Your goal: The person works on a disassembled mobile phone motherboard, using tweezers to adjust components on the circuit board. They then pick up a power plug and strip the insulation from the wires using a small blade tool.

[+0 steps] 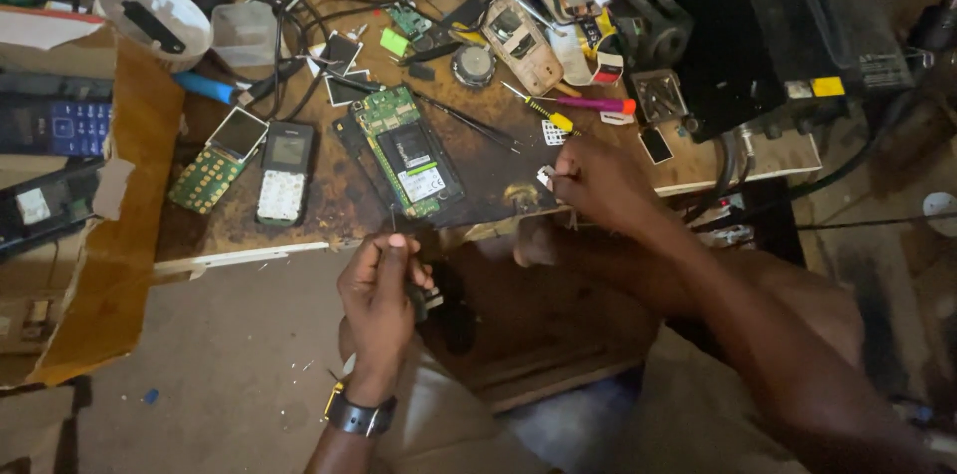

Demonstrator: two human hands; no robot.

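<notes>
Two hands work at the near edge of a scarred brown wooden bench (249, 225). The left hand (384, 295), fingers curled shut, grips a thin dark metal tool (399, 235) pointing toward twelve o'clock. The right hand (598, 185), at two o'clock from it, pinches a small white square part (545, 176) between closed fingertips. At eleven o'clock from the left hand lies an opened phone with a green circuit board (404, 150); farther at ten o'clock rests a dark keypad phone (285, 172).

Flat green printed circuit board (391, 125) – white label patch; slim grey plastic keypad phone (285, 172) at nine o'clock – white keys; thin yellow-handled screwdriver (539, 111).
</notes>
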